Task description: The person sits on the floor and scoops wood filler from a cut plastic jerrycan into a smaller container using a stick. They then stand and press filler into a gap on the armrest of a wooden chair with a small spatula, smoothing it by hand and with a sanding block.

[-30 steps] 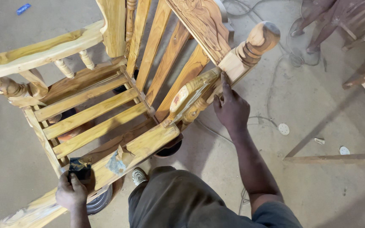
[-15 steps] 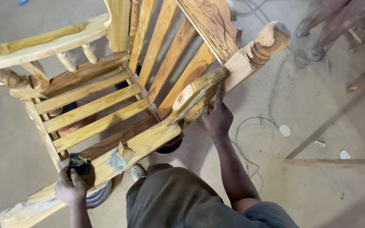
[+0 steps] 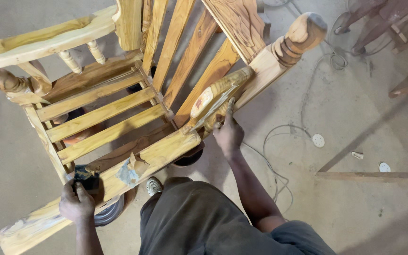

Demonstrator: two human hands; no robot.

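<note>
Dusty concrete floor (image 3: 364,212) fills the background, with a thin grey cable (image 3: 279,174) looping across it, small sanding discs (image 3: 318,140) at about 3 o'clock, and pieces of other furniture (image 3: 402,28) at 1 o'clock. A wooden chair (image 3: 119,108) takes up the upper left; its slatted seat faces the camera, and its long front rail (image 3: 133,165) runs from 7 o'clock up toward 1 o'clock, ending near a turned post (image 3: 298,38). The carved armrest (image 3: 218,97) slants the same way, its rounded end toward 7 o'clock. The right hand (image 3: 227,134) presses against the underside of that armrest, fingers curled together on the wood, thumb pointing up along it. The left hand (image 3: 76,203) at 8 o'clock is clamped around a small dark sanding block (image 3: 86,175) held against the lower rail. A patch of grey filler (image 3: 129,174) marks the rail between the hands. Compared with half a second earlier, the chair sits in nearly the same place, the right hand has slid slightly lower along the armrest, and the left hand keeps its grip. Dark trousers (image 3: 190,222) and a shoe (image 3: 154,185) show below.
</note>
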